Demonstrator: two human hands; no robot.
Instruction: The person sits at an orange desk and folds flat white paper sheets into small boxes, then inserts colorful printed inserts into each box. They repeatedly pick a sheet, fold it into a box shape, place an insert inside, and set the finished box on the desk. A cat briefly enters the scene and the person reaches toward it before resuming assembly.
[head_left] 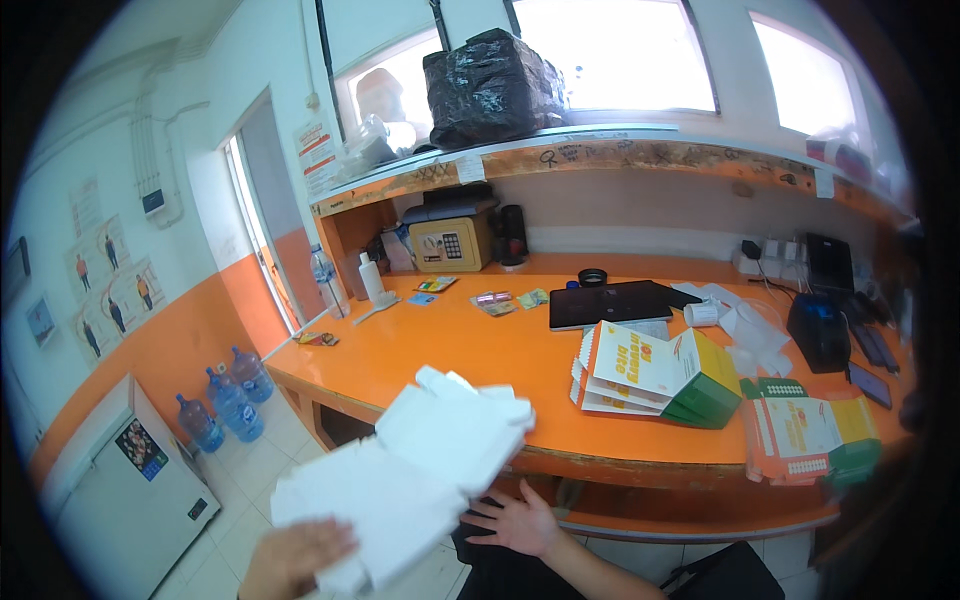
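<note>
In my left hand is an unfolded white cardboard box, its plain side up, held by its lower left part and tilted in front of the desk's front edge. My right hand is open beside the box's lower right edge, fingers spread over my lap and apparently holding nothing. To the right on the orange desk stands a stack of partly folded printed boxes in white, yellow and green. Flattened printed boxes lie farther right and stick out over the desk's edge.
A closed laptop, a safe, a white bottle and a black label printer are on the desk. Loose paper lies near the printer. Large water bottles and a white freezer stand at the left.
</note>
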